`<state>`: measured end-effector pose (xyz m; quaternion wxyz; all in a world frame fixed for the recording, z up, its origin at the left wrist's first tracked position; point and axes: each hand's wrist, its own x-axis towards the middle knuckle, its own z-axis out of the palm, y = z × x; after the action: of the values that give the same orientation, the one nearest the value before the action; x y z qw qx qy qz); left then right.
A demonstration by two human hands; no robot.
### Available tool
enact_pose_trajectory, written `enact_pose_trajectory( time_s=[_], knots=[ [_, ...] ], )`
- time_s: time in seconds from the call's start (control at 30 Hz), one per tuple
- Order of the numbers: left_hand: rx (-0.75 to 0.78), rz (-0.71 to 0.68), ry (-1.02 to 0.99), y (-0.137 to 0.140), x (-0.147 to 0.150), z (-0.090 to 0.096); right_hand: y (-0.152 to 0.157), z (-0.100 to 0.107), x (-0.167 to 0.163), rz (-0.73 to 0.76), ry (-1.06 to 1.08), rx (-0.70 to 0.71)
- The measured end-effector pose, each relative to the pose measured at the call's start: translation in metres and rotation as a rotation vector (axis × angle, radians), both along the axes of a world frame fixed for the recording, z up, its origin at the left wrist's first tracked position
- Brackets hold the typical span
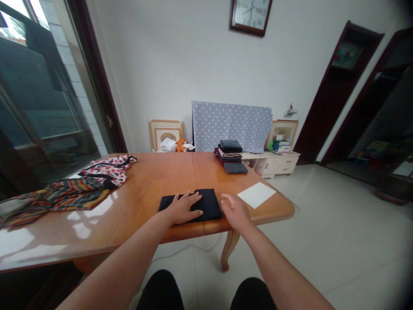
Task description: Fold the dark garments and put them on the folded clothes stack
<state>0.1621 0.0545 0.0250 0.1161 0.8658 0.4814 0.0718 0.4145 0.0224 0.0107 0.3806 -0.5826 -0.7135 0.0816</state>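
A dark navy folded garment (pixel 209 204) lies near the front edge of the wooden table. My left hand (pixel 185 207) rests flat on its left part with the fingers spread, pressing nothing else. At the garment's right edge is my right hand (pixel 237 211), its fingers curled inward and nothing visible in them. Whether it touches the cloth there I cannot tell. A white sheet (pixel 257 195) lies just beyond that hand, on the right end of the table. Farther back stands a stack of folded clothes (pixel 230 155), mostly dark.
The wooden table (pixel 155 172) has a rounded right corner. Loose patterned clothes, one red and white (pixel 111 170) and one striped (pixel 75 194), lie at its left. Behind are a low white cabinet (pixel 280 164), framed pictures (pixel 166 125) and a dotted grey cover (pixel 232 125).
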Motion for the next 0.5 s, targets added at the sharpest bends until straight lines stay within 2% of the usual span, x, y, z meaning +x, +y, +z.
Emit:
enact_pose_trajectory(
  time_s=[0.1,0.23,0.37,0.43,0.5],
  knots=[
    [0.016,0.004,0.003,0.0,-0.001,-0.002,0.011,0.009,-0.013,0.124,-0.123,-0.028],
    [0.015,0.032,0.001,-0.002,-0.001,-0.006,0.019,0.017,-0.032,0.259,-0.284,-0.143],
    [0.028,0.047,-0.056,-0.002,-0.008,-0.005,0.02,0.015,-0.039,0.291,-0.375,-0.225],
    [0.069,0.112,-0.16,0.0,-0.02,-0.001,0.02,0.014,-0.04,0.279,-0.385,-0.237],
    [0.126,0.273,-0.28,0.002,-0.037,0.006,0.021,0.012,-0.04,0.272,-0.391,-0.246]
  ],
)
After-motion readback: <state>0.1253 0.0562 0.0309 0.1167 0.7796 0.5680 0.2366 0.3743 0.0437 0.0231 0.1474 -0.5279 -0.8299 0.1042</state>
